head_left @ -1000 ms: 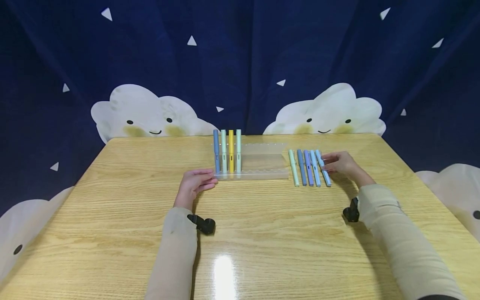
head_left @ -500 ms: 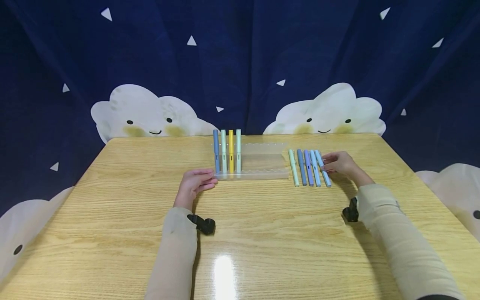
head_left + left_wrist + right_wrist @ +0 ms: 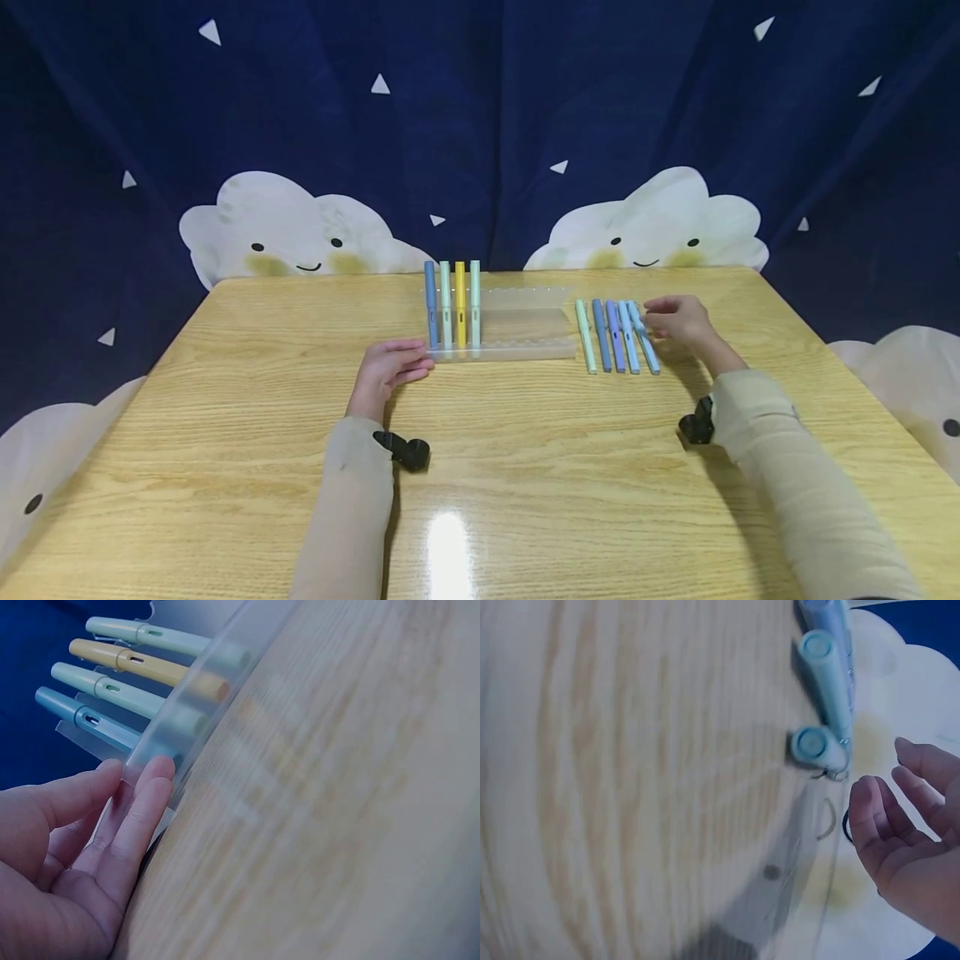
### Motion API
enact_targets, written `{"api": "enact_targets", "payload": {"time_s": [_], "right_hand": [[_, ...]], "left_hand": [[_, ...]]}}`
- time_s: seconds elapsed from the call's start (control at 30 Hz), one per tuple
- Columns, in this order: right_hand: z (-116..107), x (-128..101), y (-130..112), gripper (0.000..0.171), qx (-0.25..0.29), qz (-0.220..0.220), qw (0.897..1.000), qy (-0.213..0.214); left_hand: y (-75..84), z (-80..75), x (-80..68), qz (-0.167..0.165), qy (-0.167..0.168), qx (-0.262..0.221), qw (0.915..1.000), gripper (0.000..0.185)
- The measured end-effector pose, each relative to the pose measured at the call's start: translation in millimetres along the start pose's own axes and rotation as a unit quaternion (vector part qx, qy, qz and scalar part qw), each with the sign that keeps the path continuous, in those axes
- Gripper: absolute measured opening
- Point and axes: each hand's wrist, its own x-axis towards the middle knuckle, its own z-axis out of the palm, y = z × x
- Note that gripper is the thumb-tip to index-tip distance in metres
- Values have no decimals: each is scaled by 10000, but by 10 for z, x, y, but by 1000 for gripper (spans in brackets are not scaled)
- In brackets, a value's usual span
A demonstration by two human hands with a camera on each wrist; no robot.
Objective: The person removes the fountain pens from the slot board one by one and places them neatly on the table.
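Fingers relaxed and holding nothing, the right hand (image 3: 677, 321) is hovering just beside the light blue pen (image 3: 643, 337), the outermost of five pens lying in a row on the counter (image 3: 225, 433), at three o'clock of the clear rack (image 3: 517, 333). At nine o'clock of that rack, the left hand (image 3: 388, 367) is resting flat, its straight fingertips (image 3: 154, 771) touching the rack's near edge as if steadying it. Four pens (image 3: 452, 302) are standing in the rack's left slots. Judging by this, a pick-up of the light blue pen is beginning; the next move calls for pinching its barrel without scattering its neighbours.
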Motion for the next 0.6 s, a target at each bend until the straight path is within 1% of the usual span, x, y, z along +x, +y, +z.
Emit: {"api": "enact_targets", "payload": {"time_s": [0.17,0.27,0.33,0.43,0.53,0.6], "right_hand": [[36,4,-75,39,394,-138,9990,134],[77,-8,-138,39,544,-347,9978,152],[117,-2,-160,39,645,-494,9966,156],[193,30,-166,33,935,-539,9938,254],[268,38,-204,33,1164,-673,9907,203],[318,17,-257,34,1205,-746,9897,203]], "left_hand": [[0,1,-1,-20,6,-34,10000,32],[2,3,4,3,-34,-72,10000,31],[4,5,6,20,-33,-76,10000,31],[3,-1,2,36,-35,-77,10000,30],[-1,-4,-3,58,-39,-86,9999,30],[-6,-6,-6,58,-38,-107,9999,30]]}}
